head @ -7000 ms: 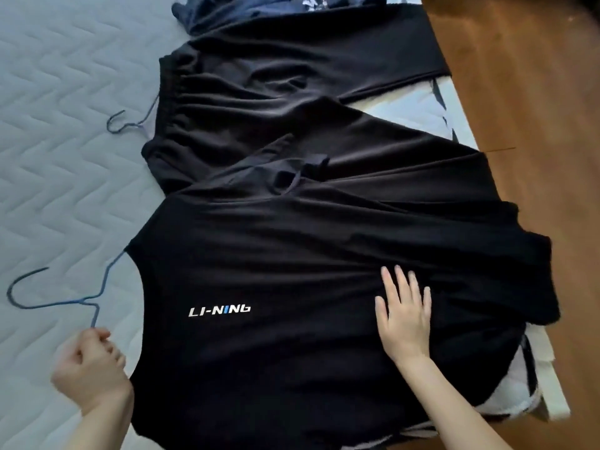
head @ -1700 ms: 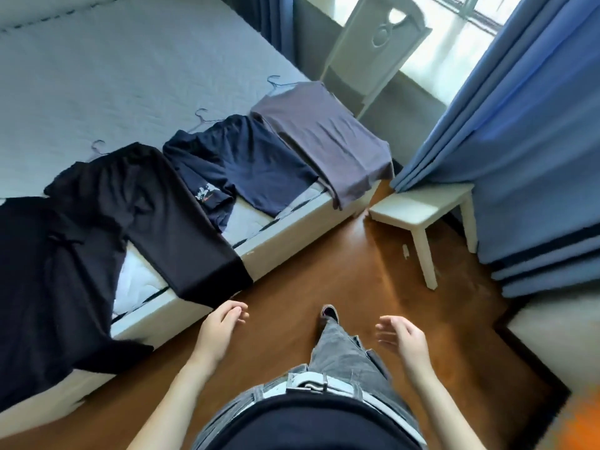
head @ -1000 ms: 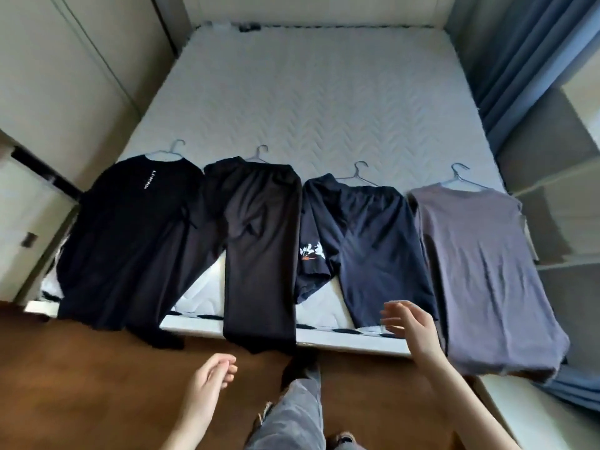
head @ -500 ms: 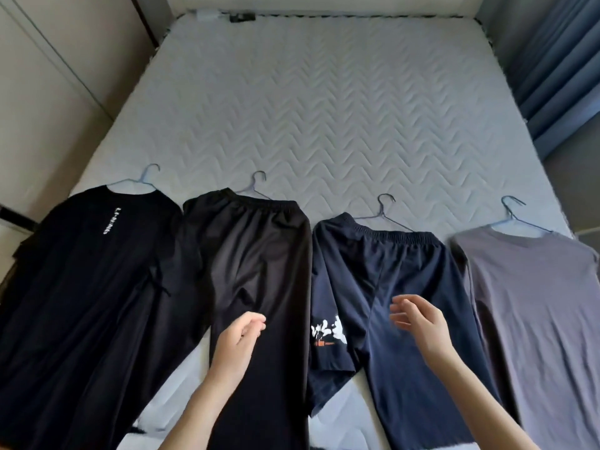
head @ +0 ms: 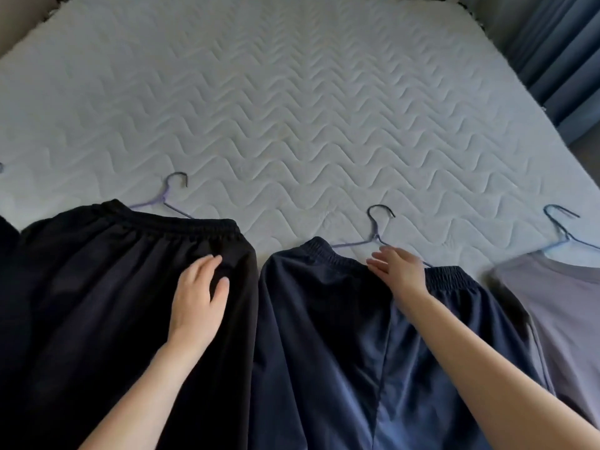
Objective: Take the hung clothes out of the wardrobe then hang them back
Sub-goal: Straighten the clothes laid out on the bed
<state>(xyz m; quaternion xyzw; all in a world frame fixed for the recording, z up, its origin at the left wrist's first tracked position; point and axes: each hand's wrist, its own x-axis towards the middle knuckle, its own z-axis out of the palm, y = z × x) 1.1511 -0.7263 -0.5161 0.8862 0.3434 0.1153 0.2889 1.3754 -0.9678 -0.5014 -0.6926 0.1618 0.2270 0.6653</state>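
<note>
Clothes on wire hangers lie side by side on the bed. Black trousers (head: 107, 287) lie at the left, their hanger hook (head: 175, 190) pointing up the mattress. My left hand (head: 199, 293) rests flat on them, fingers straight. Navy shorts (head: 324, 352) lie in the middle with a hanger (head: 376, 228) sticking out of the waistband. My right hand (head: 397, 271) reaches over that waistband with fingers extended, just below the hanger's neck. A grey T-shirt (head: 565, 306) on a blue hanger (head: 560, 222) lies at the right edge.
The quilted white mattress (head: 292, 108) stretches beyond the clothes. Blue curtains (head: 558, 50) hang at the far right. A sliver of another black garment (head: 6, 235) shows at the left edge.
I have leaned in over the bed. My left hand has come down onto the black trousers and my right hand has moved up to the shorts' waistband near the hanger.
</note>
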